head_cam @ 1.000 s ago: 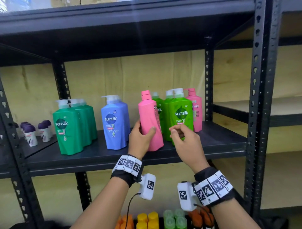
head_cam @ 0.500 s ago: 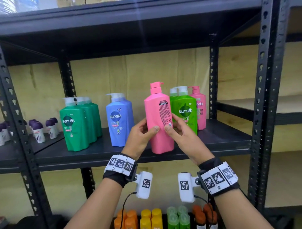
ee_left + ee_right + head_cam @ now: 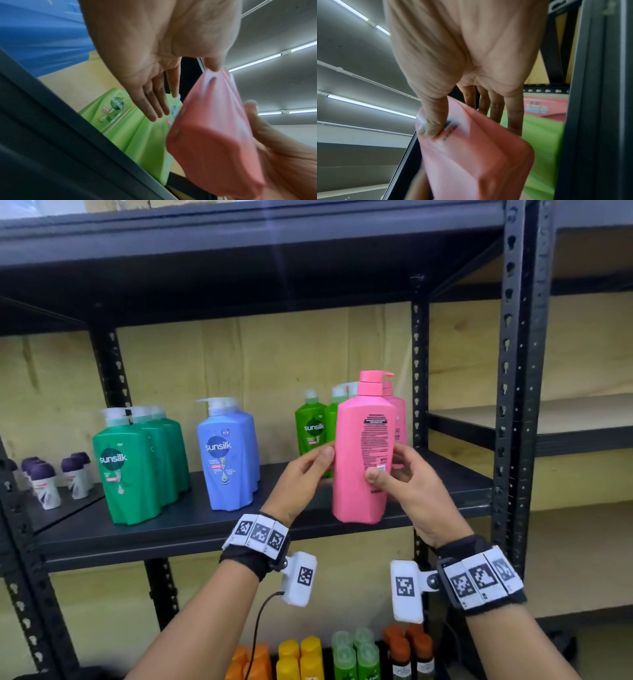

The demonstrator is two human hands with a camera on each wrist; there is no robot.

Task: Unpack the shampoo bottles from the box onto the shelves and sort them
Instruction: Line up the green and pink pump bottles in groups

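A pink pump shampoo bottle (image 3: 363,453) (image 3: 214,121) (image 3: 476,155) is held upright just above the front of the dark shelf (image 3: 205,522), its back label facing me. My right hand (image 3: 394,477) (image 3: 471,115) grips it, thumb on the label and fingers behind. My left hand (image 3: 308,470) (image 3: 159,94) is at its left edge with straight fingers, only the thumb tip touching. Behind stand light green bottles (image 3: 313,426) (image 3: 120,121) and another pink bottle (image 3: 399,419).
On the same shelf stand a blue bottle (image 3: 227,453) and dark green bottles (image 3: 126,467) to the left. Small purple-capped bottles (image 3: 44,484) are at the far left. Black uprights (image 3: 522,371) flank the right. Orange, yellow, green and brown bottles (image 3: 308,655) fill the shelf below.
The pink bottle has moved right, in front of the light green and pink bottles, back label now towards me. The right hand took hold of it; the left hand loosened to a thumb touch.
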